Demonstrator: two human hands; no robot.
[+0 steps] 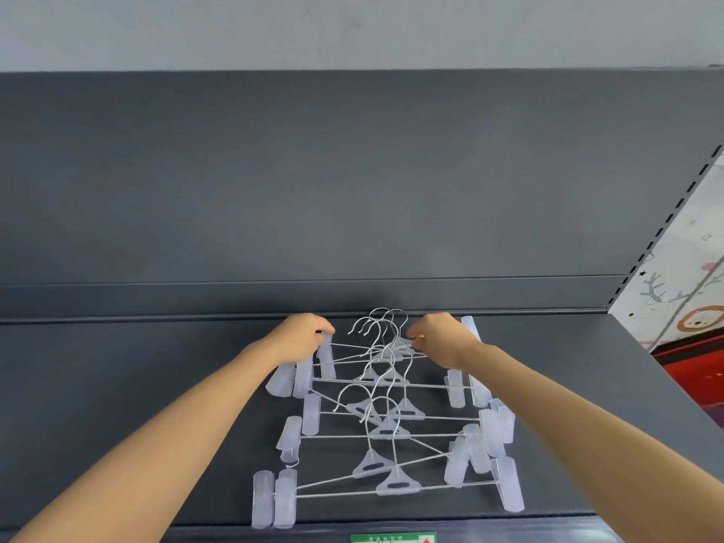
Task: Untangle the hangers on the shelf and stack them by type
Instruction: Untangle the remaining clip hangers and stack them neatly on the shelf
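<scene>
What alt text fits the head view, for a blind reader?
At the far end of a tangled pile of clear clip hangers on a dark grey shelf, a person's left hand grips a clip and the right hand pinches a hanger near its hook.

Tangled hangers (388, 417) lying mid-shelf (137, 366), pile running from the front edge back toward the back panel (352, 190); left hand (301, 339) gripping the pile's far-left end, right hand (438, 339) pinching its far-right side, hooks (380, 323) sitting between them; label (393, 538) sitting on the front edge below the pile
</scene>
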